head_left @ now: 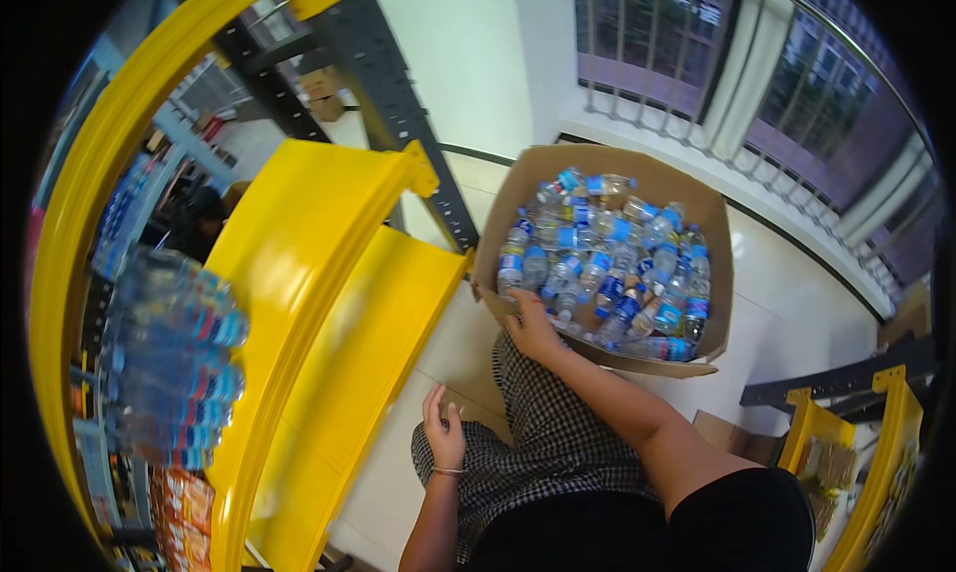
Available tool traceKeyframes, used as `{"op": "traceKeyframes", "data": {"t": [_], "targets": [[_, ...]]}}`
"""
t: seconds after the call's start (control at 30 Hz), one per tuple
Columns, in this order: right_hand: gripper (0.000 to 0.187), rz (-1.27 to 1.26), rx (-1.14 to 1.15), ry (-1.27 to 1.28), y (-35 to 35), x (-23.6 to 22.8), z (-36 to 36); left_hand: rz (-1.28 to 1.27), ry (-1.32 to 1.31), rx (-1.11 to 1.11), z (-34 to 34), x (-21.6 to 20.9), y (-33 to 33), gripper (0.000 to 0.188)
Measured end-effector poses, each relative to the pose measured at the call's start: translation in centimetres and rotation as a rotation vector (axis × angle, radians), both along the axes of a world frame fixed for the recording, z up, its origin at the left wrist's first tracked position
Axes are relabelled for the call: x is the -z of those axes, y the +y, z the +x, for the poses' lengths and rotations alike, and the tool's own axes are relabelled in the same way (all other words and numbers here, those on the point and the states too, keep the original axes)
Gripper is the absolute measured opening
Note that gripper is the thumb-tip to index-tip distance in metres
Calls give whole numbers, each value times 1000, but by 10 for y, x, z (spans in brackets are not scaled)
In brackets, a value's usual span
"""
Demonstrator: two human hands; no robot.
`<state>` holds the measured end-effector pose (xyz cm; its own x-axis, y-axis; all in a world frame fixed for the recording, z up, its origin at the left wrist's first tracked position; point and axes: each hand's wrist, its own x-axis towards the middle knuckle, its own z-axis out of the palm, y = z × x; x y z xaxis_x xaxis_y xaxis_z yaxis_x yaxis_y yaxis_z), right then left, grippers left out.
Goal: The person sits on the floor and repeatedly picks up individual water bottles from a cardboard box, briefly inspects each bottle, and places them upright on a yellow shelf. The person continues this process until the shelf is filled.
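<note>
A big open cardboard box [712, 228] stands on the floor in front of me, holding a heap of clear plastic bottles [617, 243], most with blue caps or labels. At the box's near left corner, my right hand [533, 328] grips the rim, its fingers partly hidden by the cardboard. My left hand [445, 435] is open and holds nothing. It hovers beside my left knee, between my leg and the yellow shelves.
A rack with yellow shelves [344, 363] rises close on my left. Shrink-wrapped water bottles [174, 363] and orange packets [182, 512] sit along it. Behind the box runs a window wall with a metal railing [652, 124]. Another yellow rack [881, 462] is at lower right.
</note>
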<state>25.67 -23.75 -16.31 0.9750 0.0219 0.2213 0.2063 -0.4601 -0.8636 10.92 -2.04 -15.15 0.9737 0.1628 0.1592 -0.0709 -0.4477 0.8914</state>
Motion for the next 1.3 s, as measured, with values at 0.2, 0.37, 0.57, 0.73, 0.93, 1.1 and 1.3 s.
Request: {"op": "traceKeyframes", "data": {"t": [0.2,0.37,0.57,0.73,0.93,1.1,1.3], "targets": [[31,-63,289,373,-124,87,-63,-122,369,122,34,6,-37,28],[26,140,291,427,-121,92,-58,46,354,203,82,17,-60,25],[25,136,198,367,-124,111,9,-6,349,240,183,30,-110,22],[24,-91,190,163,-149,119,127,-478,690,320,298,61,-192,31],[30,-460,148,-141,-154,126,309,-1056,785,483,407,149,-281,43],[26,-1128,-23,-112,-158,165,389,-1314,867,480,460,191,-321,49],[19,-1393,-144,-112,-140,187,407,-1332,680,480,483,245,-322,51]]}}
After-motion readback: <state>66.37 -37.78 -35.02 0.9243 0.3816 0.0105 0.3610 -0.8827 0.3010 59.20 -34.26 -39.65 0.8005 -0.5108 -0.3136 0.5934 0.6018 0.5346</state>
